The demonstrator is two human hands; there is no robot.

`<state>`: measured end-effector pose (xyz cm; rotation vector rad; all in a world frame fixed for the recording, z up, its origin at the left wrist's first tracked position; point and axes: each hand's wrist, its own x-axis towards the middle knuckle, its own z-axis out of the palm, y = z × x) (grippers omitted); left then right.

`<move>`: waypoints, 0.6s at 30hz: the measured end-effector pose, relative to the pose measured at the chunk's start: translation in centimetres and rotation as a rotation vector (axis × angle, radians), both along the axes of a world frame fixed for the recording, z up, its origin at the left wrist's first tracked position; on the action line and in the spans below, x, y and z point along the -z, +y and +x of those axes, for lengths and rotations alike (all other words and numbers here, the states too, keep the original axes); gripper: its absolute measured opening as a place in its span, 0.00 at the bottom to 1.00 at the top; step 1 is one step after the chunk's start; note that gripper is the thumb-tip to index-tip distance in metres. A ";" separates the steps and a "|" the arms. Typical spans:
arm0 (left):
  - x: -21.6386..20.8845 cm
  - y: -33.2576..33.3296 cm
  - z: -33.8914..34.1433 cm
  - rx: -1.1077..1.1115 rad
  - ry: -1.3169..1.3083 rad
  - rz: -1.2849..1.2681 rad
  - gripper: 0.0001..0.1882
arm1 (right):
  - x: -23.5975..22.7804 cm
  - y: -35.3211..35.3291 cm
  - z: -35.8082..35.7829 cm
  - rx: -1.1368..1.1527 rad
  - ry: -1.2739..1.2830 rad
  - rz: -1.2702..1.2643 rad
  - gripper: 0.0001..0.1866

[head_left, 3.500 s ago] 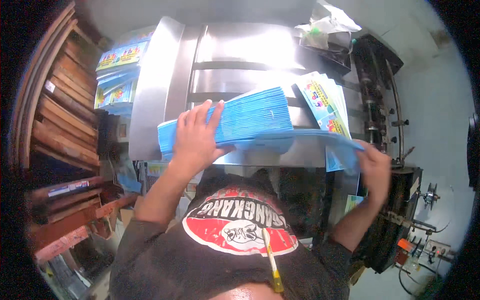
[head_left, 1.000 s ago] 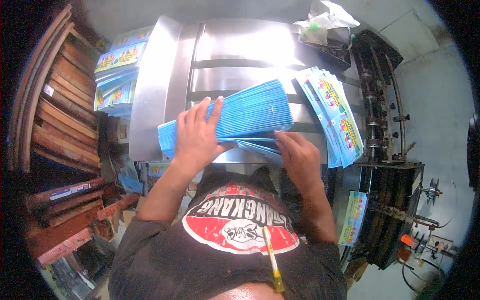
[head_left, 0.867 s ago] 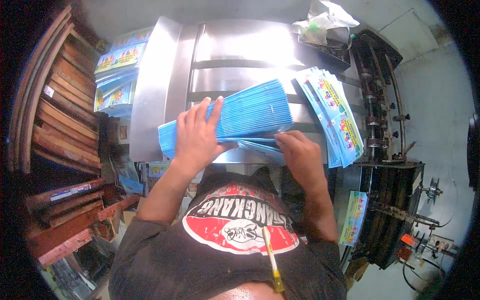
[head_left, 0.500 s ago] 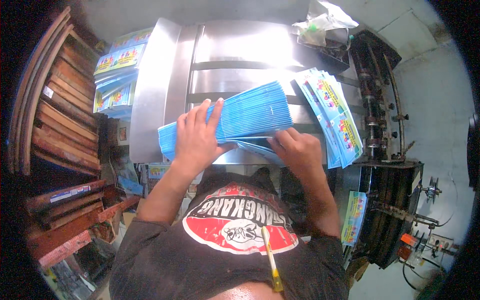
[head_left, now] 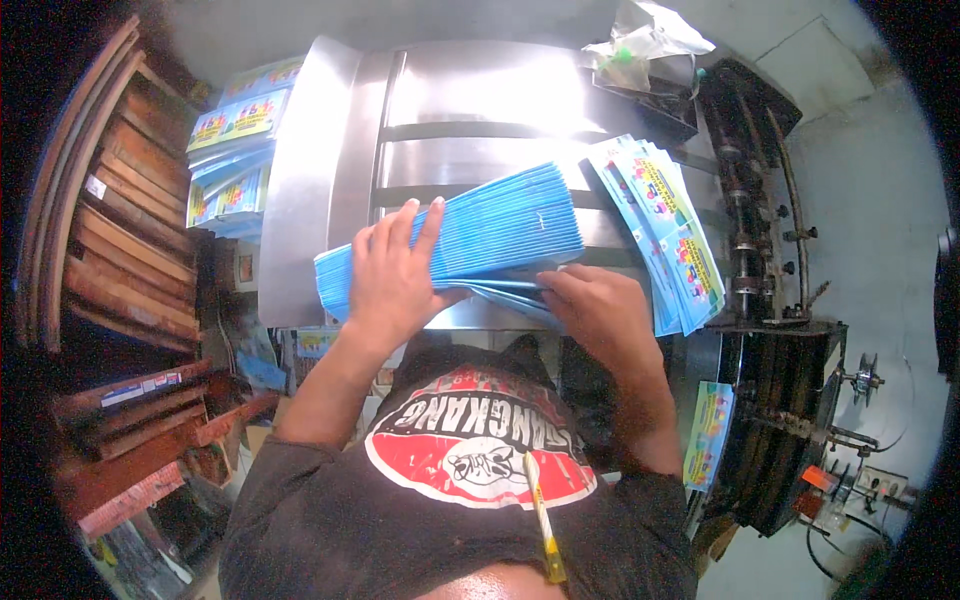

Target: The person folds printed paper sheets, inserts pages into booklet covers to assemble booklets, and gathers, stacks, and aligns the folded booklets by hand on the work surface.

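Note:
A slanted row of blue booklets [head_left: 500,222], packed tightly with their edges up, lies on the metal table. Over its left part rests my left hand [head_left: 392,275], fingers across the top and thumb at the near side, steadying the row. My right hand [head_left: 598,302] pinches the right end of the nearest booklets [head_left: 505,295], which stand slightly apart from the rest of the row. Its fingertips partly hide what they hold. Right of the row lies a fanned pile of printed booklets [head_left: 665,220] with colourful covers.
Piled booklets [head_left: 235,120] sit left of the metal table [head_left: 310,200]. A dark machine with rods [head_left: 750,230] stands at the right. A plastic bag [head_left: 640,60] lies at the back right. Wooden boards [head_left: 130,220] fill a rack on the left. Another booklet [head_left: 708,435] lies lower right.
My right hand has shifted slightly, its wrist lower and to the right, and the nearest booklets have closed up toward the row. My left hand stays nearly still.

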<state>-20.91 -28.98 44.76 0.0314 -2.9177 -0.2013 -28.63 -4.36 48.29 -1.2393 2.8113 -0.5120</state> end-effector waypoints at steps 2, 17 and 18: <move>-0.2 0.1 -0.1 0.013 -0.002 0.004 0.59 | -0.4 0.3 -0.4 -0.006 -0.038 0.106 0.11; 0.6 -0.2 0.2 0.013 0.031 -0.028 0.57 | 3.7 21.5 -5.1 0.644 0.659 -0.178 0.14; 0.6 -0.3 0.2 0.016 0.030 -0.027 0.57 | 6.1 21.5 -4.9 0.622 0.586 -0.086 0.13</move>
